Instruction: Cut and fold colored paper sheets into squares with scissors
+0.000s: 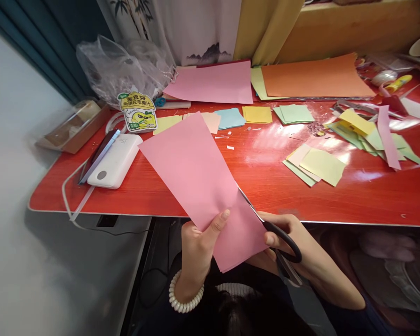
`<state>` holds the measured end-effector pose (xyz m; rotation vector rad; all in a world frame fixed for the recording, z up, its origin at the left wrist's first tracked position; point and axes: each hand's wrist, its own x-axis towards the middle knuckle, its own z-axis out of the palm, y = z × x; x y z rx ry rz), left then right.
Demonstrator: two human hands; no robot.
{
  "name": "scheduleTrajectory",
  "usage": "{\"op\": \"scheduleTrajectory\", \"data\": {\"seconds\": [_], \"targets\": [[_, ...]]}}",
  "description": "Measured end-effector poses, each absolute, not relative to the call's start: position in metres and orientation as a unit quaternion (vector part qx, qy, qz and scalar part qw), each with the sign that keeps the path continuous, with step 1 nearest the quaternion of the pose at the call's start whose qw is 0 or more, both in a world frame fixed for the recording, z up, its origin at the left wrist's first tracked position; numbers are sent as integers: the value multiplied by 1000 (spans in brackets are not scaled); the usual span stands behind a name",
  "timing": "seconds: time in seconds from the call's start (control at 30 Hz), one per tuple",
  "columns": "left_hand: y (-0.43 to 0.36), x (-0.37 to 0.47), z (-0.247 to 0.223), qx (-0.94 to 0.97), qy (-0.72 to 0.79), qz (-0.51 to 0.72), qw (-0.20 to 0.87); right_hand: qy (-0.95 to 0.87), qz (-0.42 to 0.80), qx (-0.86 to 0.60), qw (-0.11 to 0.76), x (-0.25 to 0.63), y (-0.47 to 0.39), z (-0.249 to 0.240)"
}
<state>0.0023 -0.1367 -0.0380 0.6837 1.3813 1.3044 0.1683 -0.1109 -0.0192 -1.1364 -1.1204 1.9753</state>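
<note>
A long sheet of pink paper (pixel 199 170) is pinched in my left hand (pixel 203 245), thumb on top and fingers hidden beneath. At its lower end two layers show slightly apart. My right hand (pixel 287 233) grips black-handled scissors (pixel 282 235), with the thumb at the handle. The scissors' blades lie along the right edge of the paper, the upper blade over its face. How far the blades are apart I cannot tell. Both hands are in front of the table's near edge, over my lap.
Small stacks of cut paper, blue (pixel 230 118), yellow (pixel 257 115) and green (pixel 294 114), line the red table (pixel 203 205). Larger pink (pixel 213 83) and orange sheets (pixel 315 77) lie behind. A white power bank (pixel 115 161) with a cable is at left; paper scraps (pixel 388 135) are heaped at right.
</note>
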Motion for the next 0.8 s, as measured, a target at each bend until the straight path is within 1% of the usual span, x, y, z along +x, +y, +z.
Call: {"op": "scheduleTrajectory", "data": {"seconds": [0.33, 0.8], "targets": [[-138, 3, -36, 283, 570, 524, 566, -389, 777, -387, 309, 167, -110, -18], [-138, 10, -30, 219, 567, 546, 577, -392, 757, -446, 273, 166, -109, -8]]}}
